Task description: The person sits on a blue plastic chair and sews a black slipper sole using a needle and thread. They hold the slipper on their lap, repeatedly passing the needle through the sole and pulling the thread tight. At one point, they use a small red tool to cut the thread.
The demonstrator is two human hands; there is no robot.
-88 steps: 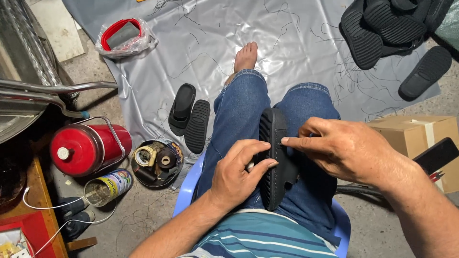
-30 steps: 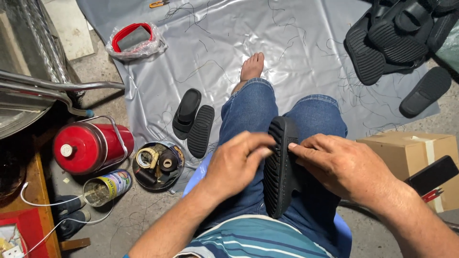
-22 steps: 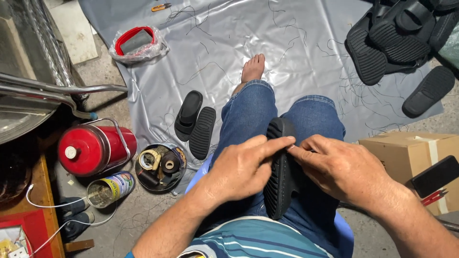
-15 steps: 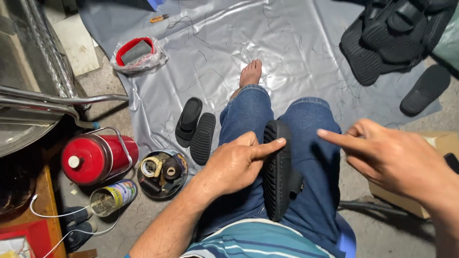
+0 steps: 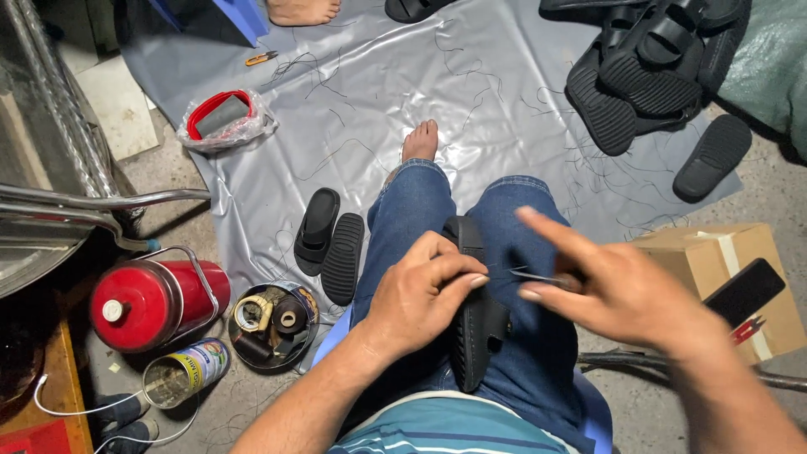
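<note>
- Black sandal stood on edge along the lap, sole running from 12 to 6 o'clock between the jeans-clad thighs.
- Left hand laid over the sandal's upper edge from 9 o'clock; fingers pressed together and curled, fingertips touching the rim and steadying it.
- Right hand lifted clear at 3 o'clock of the sandal, not touching it; index finger stretched toward 10 o'clock, thumb and another finger pinching a thin metal needle whose tip points at the left fingertips.
- A fine thread seemingly running from needle to sandal rim, too thin to tell for sure.
- Judged as mid-stitch on the sandal's edge: needle drawn out and away, seam length done or left not readable from here.
- Pair of black sandals lying side by side on the grey sheet at 10 o'clock of the lap, perhaps finished or waiting; cannot tell which.
- Heap of black sandals at 1 o'clock, one loose sandal just beside it, suggesting plenty of work around.
- Round tin of thread spools at 9 o'clock, red flask and open can farther left.
- Cardboard box at 3 o'clock, a dark phone on top.
- Loose thread scraps scattered across the sheet.
</note>
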